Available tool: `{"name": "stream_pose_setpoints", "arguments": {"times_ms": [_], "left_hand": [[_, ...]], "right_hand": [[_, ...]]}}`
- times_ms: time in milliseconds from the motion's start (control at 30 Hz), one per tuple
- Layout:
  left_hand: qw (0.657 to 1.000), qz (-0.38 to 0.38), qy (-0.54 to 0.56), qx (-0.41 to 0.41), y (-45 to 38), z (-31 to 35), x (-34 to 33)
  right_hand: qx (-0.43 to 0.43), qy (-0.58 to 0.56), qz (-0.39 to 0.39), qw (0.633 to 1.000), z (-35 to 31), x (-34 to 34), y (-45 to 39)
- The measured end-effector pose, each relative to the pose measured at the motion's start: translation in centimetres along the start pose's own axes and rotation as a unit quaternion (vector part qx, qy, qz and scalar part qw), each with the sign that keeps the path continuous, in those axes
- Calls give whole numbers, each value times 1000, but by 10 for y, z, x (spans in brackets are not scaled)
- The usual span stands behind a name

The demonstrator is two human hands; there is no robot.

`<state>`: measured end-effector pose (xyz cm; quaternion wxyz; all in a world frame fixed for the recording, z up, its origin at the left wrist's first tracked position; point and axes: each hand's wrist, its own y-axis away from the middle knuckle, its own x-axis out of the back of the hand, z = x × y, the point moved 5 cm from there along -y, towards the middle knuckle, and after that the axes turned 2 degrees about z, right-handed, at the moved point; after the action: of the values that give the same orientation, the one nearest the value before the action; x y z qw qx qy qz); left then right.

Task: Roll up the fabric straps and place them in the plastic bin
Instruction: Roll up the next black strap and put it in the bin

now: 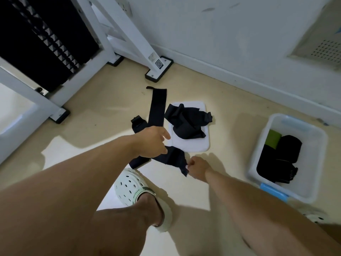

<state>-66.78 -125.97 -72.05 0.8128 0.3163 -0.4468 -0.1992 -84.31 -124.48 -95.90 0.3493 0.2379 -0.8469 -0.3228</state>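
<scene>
Just below the frame's centre, a black strap [175, 159] stretches left to right between both hands: the left hand [153, 143] grips its upper-left part, the right hand [197, 169] pinches its lower-right end. Rolling would run along that axis. At right, nearer the right hand, waits the plastic bin [313, 185].

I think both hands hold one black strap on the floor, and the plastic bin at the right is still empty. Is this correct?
Not quite. The head view shows the plastic bin is not empty: it already holds dark rolled straps and a green item. The rest stands: the left hand and right hand hold one black strap.
</scene>
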Motion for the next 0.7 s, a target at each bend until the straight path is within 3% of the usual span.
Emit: {"name": "stream_pose_setpoints", "arguments": {"times_ms": [133,400,567,700], "left_hand": [[999,31,10,2,1,1,8],[994,90,52,-45,11,7,23],[948,239,191,-87,20,29,47],[908,211,345,-111,25,38,55]], "right_hand": [[77,-213,26,974,-79,43,25],[274,-224,-56,933,-185,134,112],[312,-339,-7,888,-203,165,143],[287,-325,8,901,-181,168,141]]}}
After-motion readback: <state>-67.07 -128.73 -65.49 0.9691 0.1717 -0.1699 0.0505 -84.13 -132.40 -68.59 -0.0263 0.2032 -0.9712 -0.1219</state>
